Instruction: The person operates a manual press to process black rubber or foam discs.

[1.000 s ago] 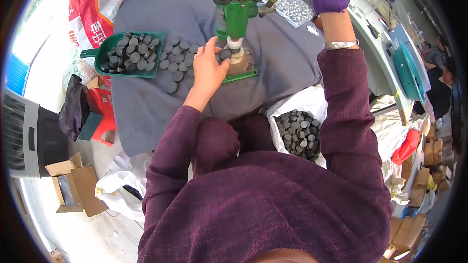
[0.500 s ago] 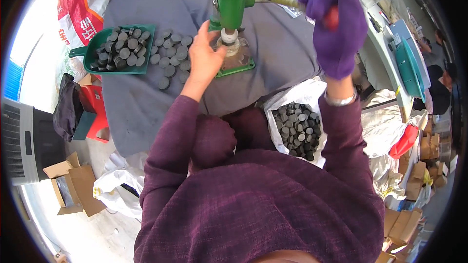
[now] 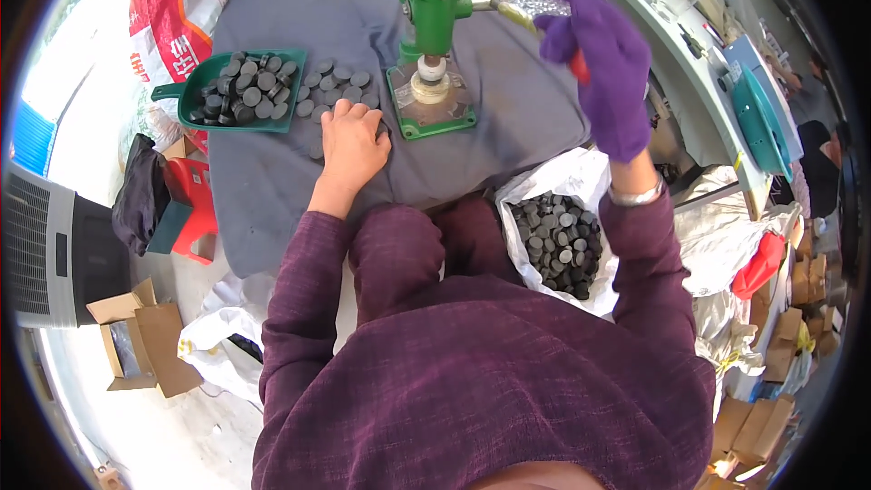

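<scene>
Discs [image 3: 332, 96] at nine o'clock from the press [image 3: 430, 23], best pinched singly: left hand [image 3: 352, 147] half-curled, gloved right hand [image 3: 610, 73] part-open, both holds unclear.

Big red-and-white sack [image 3: 172, 23] over on the left, then a red stool [image 3: 193, 189] with a black bag [image 3: 139, 200] right by it, plus a grey vented machine [image 3: 41, 254]. Open cardboard box [image 3: 169, 349] on the floor [image 3: 213, 440] beside a white plastic bag [image 3: 204, 342]. Teal basin [image 3: 760, 127] way off right.

Scoop [image 3: 204, 74], discs [image 3: 360, 79], press [image 3: 432, 23] on gray cloth [image 3: 526, 109]
</scene>
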`<action>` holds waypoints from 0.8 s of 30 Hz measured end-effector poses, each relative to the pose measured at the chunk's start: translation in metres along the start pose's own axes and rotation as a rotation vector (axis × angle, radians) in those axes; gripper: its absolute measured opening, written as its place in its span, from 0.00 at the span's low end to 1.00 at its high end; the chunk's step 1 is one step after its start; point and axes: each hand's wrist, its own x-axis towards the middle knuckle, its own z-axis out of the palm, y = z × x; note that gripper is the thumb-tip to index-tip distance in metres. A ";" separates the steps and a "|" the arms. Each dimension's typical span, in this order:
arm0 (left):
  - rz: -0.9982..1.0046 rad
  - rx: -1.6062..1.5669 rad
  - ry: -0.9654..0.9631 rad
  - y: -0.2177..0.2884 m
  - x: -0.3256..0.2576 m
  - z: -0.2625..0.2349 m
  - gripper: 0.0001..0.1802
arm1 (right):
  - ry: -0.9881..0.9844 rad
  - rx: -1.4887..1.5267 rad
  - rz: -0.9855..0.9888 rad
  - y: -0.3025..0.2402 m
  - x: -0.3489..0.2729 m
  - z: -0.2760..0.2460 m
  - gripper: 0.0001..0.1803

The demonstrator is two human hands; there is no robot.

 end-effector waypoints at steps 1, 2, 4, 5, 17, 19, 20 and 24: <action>0.022 0.009 -0.048 0.000 -0.001 -0.005 0.09 | 0.004 -0.002 -0.003 -0.010 0.019 0.002 0.19; 0.048 0.016 -0.095 0.000 -0.001 -0.007 0.10 | 0.048 0.073 0.044 -0.015 0.040 0.003 0.19; 0.077 0.028 -0.097 -0.002 -0.004 -0.007 0.12 | 0.094 0.151 0.080 -0.018 0.076 0.003 0.18; 0.096 0.038 -0.107 -0.005 -0.005 -0.005 0.14 | 0.079 0.246 0.080 -0.015 0.091 0.004 0.17; -0.280 -0.518 -0.045 0.030 0.057 0.020 0.41 | 0.103 0.320 0.049 0.002 0.130 0.008 0.18; -0.271 -0.495 -0.031 0.033 0.066 0.027 0.41 | 0.104 0.313 0.049 0.002 0.128 0.010 0.19; -0.267 -0.465 -0.016 0.035 0.067 0.030 0.42 | 0.105 0.307 0.056 0.001 0.124 0.009 0.19; -0.277 -0.536 0.017 0.042 0.074 0.042 0.43 | 0.095 0.284 -0.056 0.001 0.101 0.004 0.19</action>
